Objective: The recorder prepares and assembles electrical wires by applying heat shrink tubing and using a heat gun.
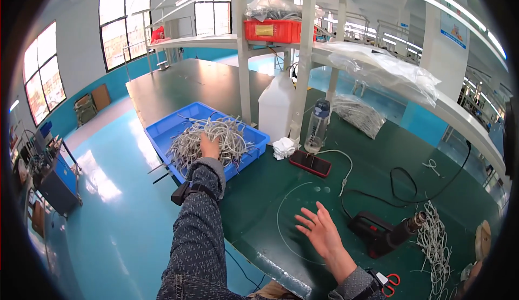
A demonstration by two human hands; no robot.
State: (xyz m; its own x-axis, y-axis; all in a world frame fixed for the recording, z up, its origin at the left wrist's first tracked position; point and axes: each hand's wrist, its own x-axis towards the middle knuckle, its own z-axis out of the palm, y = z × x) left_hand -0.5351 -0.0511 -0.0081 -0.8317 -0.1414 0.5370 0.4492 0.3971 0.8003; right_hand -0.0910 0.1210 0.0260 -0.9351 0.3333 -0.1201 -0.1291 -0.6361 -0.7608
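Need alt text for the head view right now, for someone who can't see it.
The person's left hand reaches into a blue bin of grey cables on a green workbench, while the right hand hovers open above the bench. A heat gun, phone and water bottle lie nearby.

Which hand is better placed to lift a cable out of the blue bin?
Left: the left hand already rests in the grey cables inside the blue bin; the right hand hovers open over the green table.
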